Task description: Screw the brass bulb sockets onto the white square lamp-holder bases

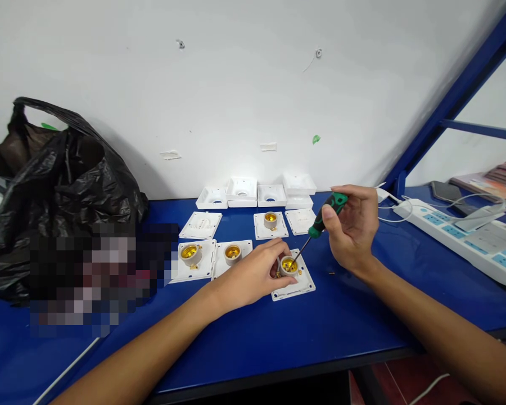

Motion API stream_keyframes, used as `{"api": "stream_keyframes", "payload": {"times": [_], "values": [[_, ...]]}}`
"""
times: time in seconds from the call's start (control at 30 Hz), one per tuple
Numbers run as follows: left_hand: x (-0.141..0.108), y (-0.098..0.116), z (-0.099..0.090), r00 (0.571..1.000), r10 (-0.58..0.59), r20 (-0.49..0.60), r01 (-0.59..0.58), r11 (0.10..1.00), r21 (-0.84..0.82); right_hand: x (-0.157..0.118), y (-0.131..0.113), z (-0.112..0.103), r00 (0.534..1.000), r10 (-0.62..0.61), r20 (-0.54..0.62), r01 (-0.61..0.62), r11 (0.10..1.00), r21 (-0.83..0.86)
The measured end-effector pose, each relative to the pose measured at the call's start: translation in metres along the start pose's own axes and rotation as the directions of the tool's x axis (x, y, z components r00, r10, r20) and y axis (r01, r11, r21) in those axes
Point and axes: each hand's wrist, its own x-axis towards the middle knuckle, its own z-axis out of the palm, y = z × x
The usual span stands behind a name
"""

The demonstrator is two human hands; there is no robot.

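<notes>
My right hand [354, 228] is wrapped round the green and black handle of a screwdriver [329, 212]. The shaft slants down to the left, and its tip reaches inside a brass-lined lamp socket [288, 266]. That socket sits on a square white base plate [297, 288] lying on the table. With thumb and fingers, my left hand [265, 264] grips the socket's round rim from the left side. Left of it are two more plates with sockets, one socket [233, 255] partly behind my left hand and another socket [191, 255] farther left.
White square covers [242, 191] stand along the wall. In front of them lie a plate with a socket [270, 219] and two bare plates [200, 225]. A black plastic bag [63, 174] fills the left; a power strip [464, 236] lies right. A small brass piece [331, 273] rests nearby.
</notes>
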Motion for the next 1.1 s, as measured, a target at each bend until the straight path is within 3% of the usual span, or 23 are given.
{"api": "stream_keyframes", "payload": {"times": [0.37, 1.1], "values": [[0.0011, 0.006, -0.002, 1.0, 0.003, 0.008, -0.003, 1.0, -0.019, -0.0069, 0.003, 0.0028, 0.993, 0.09, 0.073, -0.092, 0.996, 0.021], [0.0005, 0.0034, -0.0017, 1.0, -0.014, 0.007, 0.015, 0.999, -0.028, -0.0063, 0.0019, 0.0029, 0.995, -0.033, 0.09, 0.033, 0.999, -0.001]]}}
